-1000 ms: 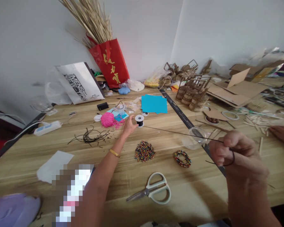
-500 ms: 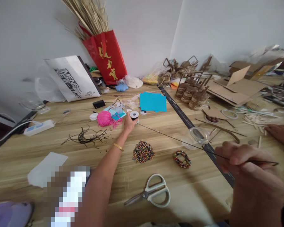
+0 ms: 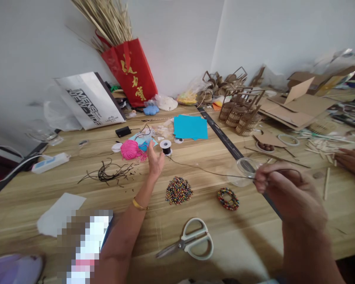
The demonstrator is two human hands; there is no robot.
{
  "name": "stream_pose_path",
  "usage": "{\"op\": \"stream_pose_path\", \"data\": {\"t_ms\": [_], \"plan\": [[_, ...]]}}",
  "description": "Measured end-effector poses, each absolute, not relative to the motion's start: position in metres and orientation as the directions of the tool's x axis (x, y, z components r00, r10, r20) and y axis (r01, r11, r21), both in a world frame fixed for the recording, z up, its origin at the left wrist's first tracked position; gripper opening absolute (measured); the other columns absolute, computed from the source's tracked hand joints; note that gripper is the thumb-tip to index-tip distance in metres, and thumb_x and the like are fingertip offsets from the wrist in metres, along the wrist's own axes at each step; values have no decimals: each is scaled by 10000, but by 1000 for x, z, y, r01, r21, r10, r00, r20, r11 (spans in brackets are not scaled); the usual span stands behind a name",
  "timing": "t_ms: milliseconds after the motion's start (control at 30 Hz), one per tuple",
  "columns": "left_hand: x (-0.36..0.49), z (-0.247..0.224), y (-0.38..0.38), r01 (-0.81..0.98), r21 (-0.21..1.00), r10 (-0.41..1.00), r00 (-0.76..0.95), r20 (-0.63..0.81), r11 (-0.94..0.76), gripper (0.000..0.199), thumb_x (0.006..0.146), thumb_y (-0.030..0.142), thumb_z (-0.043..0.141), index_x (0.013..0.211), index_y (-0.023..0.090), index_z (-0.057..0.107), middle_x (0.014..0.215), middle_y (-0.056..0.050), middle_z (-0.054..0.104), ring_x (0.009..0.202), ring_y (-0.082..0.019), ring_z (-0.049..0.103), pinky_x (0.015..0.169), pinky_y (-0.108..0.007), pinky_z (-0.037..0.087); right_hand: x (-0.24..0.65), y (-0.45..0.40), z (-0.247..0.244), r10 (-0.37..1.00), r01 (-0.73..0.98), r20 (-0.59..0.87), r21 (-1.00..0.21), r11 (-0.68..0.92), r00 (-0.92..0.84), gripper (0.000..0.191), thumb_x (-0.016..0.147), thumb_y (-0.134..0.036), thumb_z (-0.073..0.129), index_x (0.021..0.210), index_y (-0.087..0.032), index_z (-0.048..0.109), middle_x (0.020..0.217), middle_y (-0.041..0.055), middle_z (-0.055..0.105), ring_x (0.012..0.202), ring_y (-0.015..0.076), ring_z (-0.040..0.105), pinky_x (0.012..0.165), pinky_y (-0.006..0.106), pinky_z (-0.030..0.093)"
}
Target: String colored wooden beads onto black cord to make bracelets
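My left hand, a gold bangle on its wrist, is open just left of a white spool of black cord standing upright on the table. From the spool the black cord runs slightly slack across to my right hand, whose fingers pinch it; a short end loops above the knuckles. Between the hands lie a pile of small multicoloured beads and a coiled beaded bracelet. White-handled scissors rest closer to me. Cut black cords lie left of my left forearm.
Pink yarn and blue sheets lie behind. A clear round container sits by my right hand. Small woven baskets and cardboard stand back right. Another person's hand rests at the right edge. A phone is front left.
My left hand has let go of the spool, which now stands on the table, and moved slightly left. My right hand has shifted left and the taut cord has slackened.
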State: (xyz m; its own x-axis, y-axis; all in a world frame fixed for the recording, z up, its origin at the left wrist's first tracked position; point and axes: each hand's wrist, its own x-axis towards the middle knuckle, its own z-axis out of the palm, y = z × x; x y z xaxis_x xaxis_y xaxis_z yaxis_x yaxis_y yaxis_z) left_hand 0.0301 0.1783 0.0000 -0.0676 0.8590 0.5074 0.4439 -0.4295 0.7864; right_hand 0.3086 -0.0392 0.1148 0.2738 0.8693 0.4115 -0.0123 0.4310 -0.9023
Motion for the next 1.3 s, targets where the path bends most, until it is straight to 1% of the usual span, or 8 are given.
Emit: {"op": "stream_pose_path", "data": {"t_ms": [100,233,400,567,833,1000,1167,1300], "plan": [[32,33,144,409,785,868,37,496,-466,314,787,137,517,1093,165,582,1197,-109,599,1165,-235,521,1038,-412,365,302,-23,110,899,247,402,-901,356,171,93,833,-249,614,856,-192,683,680,17,627,577,129,581,521,249,477],[44,69,97,382,826,895,336,293,-414,175,808,232,562,918,152,671,971,-78,698,949,-202,628,934,-349,445,285,-5,104,901,639,431,-679,361,-52,149,867,-278,568,877,-168,668,802,45,669,688,143,619,588,231,462],[52,73,53,246,937,844,530,83,-247,259,776,300,635,981,149,685,872,-58,698,829,-173,636,825,-295,480,257,-4,94,882,745,353,-485,458,-312,198,932,-242,464,885,-163,639,737,43,648,636,131,602,599,230,403],[52,62,31,87,993,879,476,26,-77,272,744,327,672,930,130,694,788,-53,677,728,-149,610,704,-259,483,238,-14,86,841,774,320,-344,532,-436,206,948,-227,435,889,-163,622,710,29,608,600,114,562,552,218,325],[42,66,18,35,990,912,394,115,-140,184,788,305,638,717,140,678,715,-31,649,698,-130,578,683,-239,458,224,-18,96,788,774,315,-204,600,-528,171,951,-210,440,904,-168,599,718,11,574,594,103,518,526,239,265],[12,97,13,10,956,935,209,286,-294,96,799,223,629,746,154,670,742,-28,676,729,-145,618,719,-266,485,231,-6,100,825,832,283,-133,539,-489,211,953,-165,397,851,-147,581,744,33,564,633,116,515,531,240,270],[-25,123,7,-76,796,800,-27,600,-600,65,790,183,627,758,174,684,712,-28,661,755,-183,623,668,-304,494,231,16,99,864,866,261,-153,477,-430,218,951,-164,390,843,-144,578,846,53,569,671,112,533,537,232,291],[-40,135,-2,-81,728,732,-116,672,-681,78,757,245,666,701,193,677,593,1,612,678,-176,580,705,-356,478,218,36,89,800,766,204,-232,600,-565,186,944,-165,412,856,-151,576,852,46,571,717,120,558,603,234,362]]}}
